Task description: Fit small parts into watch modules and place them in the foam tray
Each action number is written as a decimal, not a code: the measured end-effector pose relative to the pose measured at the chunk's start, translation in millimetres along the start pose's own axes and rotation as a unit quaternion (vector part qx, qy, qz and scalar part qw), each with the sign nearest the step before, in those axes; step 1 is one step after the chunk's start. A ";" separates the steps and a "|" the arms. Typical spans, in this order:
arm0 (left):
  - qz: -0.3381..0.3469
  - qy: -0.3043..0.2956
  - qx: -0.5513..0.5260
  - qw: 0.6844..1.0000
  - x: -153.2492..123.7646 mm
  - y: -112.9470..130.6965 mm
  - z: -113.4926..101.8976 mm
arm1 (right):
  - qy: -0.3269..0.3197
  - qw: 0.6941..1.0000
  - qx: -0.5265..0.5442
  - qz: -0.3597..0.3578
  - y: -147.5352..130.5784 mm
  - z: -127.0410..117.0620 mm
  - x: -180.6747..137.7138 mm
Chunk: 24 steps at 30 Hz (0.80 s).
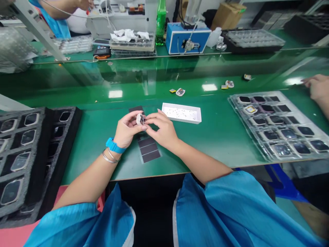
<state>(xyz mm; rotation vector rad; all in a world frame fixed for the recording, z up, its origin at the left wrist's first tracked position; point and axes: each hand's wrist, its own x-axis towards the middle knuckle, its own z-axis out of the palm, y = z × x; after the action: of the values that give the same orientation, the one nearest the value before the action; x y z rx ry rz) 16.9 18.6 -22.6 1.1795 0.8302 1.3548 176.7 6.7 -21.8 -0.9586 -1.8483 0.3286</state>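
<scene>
My left hand is closed around a small white watch case, held above the green bench. My right hand pinches at the same case from the right, fingertips pressed to its dark inner part. Under both hands lies a strip of dark rectangular pads. Just beyond my fingers sits a shallow white tray sprinkled with tiny parts. A blue band and thin bracelets circle my left wrist.
A black foam tray of watch cases lies at the left, a clear blister tray of cases at the right. Loose small parts rest on the conveyor. Another person's hand reaches in at the right edge. A blue machine stands behind.
</scene>
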 end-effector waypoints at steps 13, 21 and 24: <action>-0.040 0.020 -0.013 0.999 -2.4 -2.7 4.4 | -0.035 0.999 0.014 0.013 4.1 1.1 3.7; -0.164 -0.045 -0.157 0.973 2.2 8.1 -2.4 | -0.093 0.952 -0.232 0.180 45.7 -82.0 32.8; -0.169 -0.068 -0.187 0.965 2.5 9.4 -4.7 | -0.089 0.946 -0.198 0.242 51.9 -88.9 35.5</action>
<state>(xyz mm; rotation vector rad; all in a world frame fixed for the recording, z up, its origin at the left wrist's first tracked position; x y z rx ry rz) 10.0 20.3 -14.4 0.7834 0.6101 1.0753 270.4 50.3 12.3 -1.7186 -1.8581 0.3521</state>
